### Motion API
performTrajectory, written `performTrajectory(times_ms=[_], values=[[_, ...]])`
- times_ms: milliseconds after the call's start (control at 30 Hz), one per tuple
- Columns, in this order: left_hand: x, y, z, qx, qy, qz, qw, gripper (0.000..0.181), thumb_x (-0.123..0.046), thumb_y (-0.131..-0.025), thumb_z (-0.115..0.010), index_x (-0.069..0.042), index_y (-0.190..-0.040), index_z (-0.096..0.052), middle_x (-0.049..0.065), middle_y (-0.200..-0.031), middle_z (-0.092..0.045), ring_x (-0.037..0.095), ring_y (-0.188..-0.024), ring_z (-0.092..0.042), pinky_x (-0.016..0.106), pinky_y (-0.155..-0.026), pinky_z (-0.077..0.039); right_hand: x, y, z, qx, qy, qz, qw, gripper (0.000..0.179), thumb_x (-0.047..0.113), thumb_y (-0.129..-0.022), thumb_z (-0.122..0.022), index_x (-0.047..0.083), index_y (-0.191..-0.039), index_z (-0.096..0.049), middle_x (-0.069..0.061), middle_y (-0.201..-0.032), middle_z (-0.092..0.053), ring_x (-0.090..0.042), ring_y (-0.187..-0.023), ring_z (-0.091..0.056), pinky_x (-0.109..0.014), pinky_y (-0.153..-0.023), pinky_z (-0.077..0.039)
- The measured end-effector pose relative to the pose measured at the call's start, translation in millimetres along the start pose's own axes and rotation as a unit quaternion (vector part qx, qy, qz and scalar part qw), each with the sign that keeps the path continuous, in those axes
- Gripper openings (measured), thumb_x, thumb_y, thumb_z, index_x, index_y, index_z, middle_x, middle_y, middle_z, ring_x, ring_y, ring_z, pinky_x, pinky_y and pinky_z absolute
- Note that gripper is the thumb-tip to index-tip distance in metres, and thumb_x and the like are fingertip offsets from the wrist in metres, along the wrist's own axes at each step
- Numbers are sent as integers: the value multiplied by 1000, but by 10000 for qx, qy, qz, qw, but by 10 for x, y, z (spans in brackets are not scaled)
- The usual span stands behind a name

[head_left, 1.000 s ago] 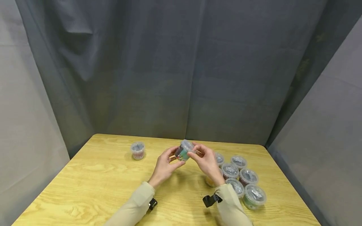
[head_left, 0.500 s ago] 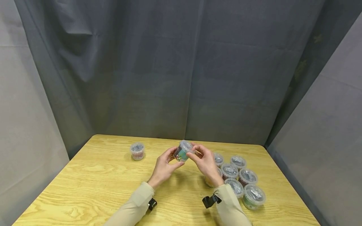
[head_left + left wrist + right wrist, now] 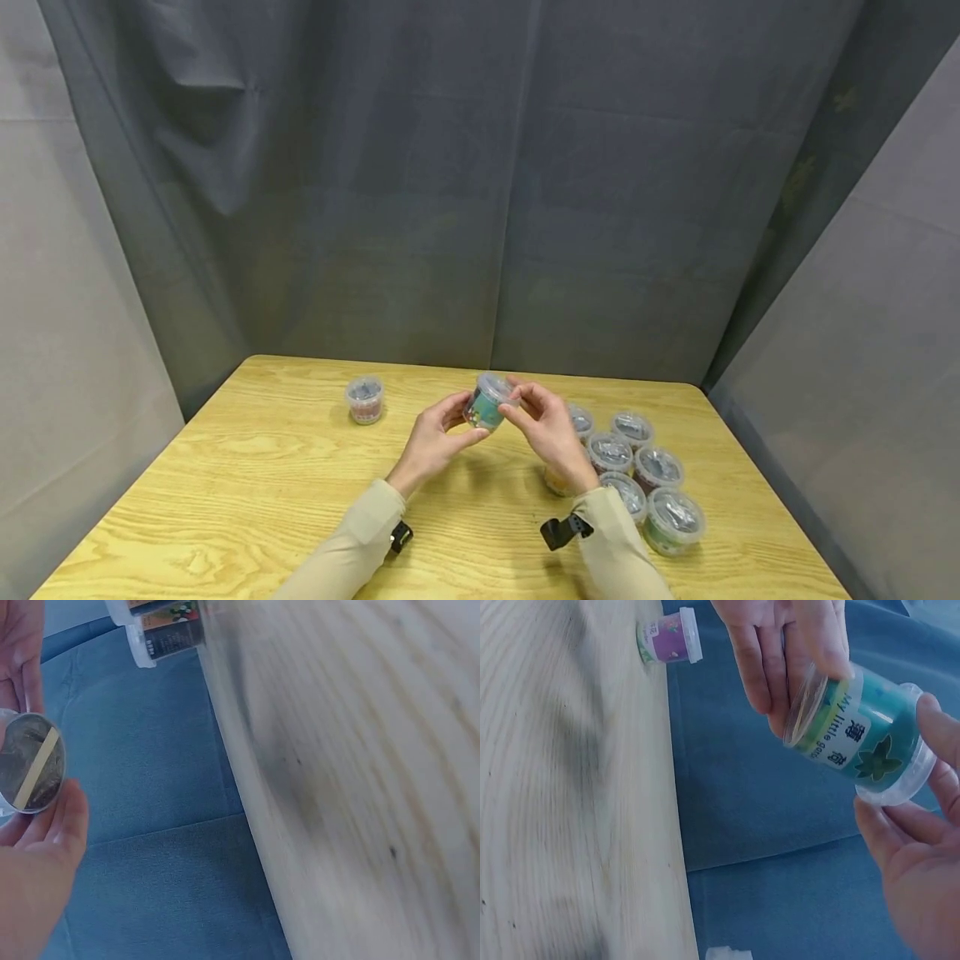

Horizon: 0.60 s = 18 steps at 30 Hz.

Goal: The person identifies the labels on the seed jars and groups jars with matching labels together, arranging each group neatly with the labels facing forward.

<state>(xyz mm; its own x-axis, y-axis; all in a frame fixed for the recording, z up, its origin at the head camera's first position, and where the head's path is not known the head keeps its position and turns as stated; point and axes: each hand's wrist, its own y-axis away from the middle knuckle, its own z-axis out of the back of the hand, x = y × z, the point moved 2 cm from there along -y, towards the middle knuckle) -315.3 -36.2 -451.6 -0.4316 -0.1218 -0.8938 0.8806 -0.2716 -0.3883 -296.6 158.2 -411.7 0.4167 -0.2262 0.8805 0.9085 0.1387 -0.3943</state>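
Note:
Both hands hold a small lidded plastic cup (image 3: 483, 408) tilted above the table. Its teal label reads "My little" with a leaf picture; the cup's label (image 3: 862, 731) is plain in the right wrist view. My left hand (image 3: 435, 437) grips the lower part between thumb and fingers. My right hand (image 3: 551, 429) pinches the translucent lid (image 3: 900, 776) at its rim. In the left wrist view the cup's round base (image 3: 28, 761) shows dark contents and a pale strip across it.
Several similar lidded cups (image 3: 611, 454) stand grouped on the right of the wooden table (image 3: 225, 483), partly behind my right forearm. One cup with a pinkish label (image 3: 365, 402) stands alone at the back left. A grey curtain (image 3: 375, 208) hangs behind.
The cup has turned slightly in my hands, so more of its teal label faces the head camera. Both hands keep their hold and nearly the same place.

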Motion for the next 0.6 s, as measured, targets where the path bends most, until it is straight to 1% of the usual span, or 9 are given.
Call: performTrajectory(times_ms=[133,233,300,400,533,600], values=[[3,4,-2,-45,-279,-222,9994,65,-22,-81,-82,-5,-137,-54,13,-129,-62,28,-116,-62,38,-101,-52,-14,0,-20,-166,83,12,9998,18,15,-91,-70,2,-94,-59,-19,-139,-55,-31,-132,-51,-40,-111,-42],[8,6,1,-28,-339,-331,9989,66,-23,-81,-81,-2,-137,-53,12,-128,-59,28,-116,-61,33,-101,-52,-34,6,-23,-191,73,-57,9998,19,16,-90,-72,2,-94,-59,-17,-137,-58,-31,-131,-53,-41,-112,-42],[13,8,8,5,-304,-318,9990,66,-23,-82,-81,-1,-137,-53,11,-126,-58,28,-116,-61,33,-101,-51,-39,14,-16,-147,48,-124,9998,19,17,-90,-72,4,-95,-60,-15,-137,-58,-30,-131,-53,-41,-111,-42],[26,3,22,50,-235,-233,9994,65,-24,-82,-81,-3,-137,-54,9,-125,-59,26,-116,-61,33,-102,-51,-43,16,-2,-22,31,-162,9999,18,17,-90,-71,5,-97,-60,-14,-140,-56,-30,-132,-51,-41,-109,-44],[49,-16,27,112,-199,-191,9996,63,-25,-84,-79,-5,-137,-55,7,-125,-60,24,-116,-61,37,-104,-50,-50,8,12,48,-37,-125,9999,17,15,-91,-71,4,-97,-60,-17,-144,-52,-32,-133,-50,-42,-107,-46],[57,-24,19,128,-327,-219,9991,63,-26,-84,-79,-5,-138,-54,7,-125,-60,24,-117,-60,39,-104,-49,-55,1,9,9,-132,-95,9999,17,14,-90,-71,2,-96,-60,-19,-144,-52,-31,-134,-50,-42,-108,-45]])
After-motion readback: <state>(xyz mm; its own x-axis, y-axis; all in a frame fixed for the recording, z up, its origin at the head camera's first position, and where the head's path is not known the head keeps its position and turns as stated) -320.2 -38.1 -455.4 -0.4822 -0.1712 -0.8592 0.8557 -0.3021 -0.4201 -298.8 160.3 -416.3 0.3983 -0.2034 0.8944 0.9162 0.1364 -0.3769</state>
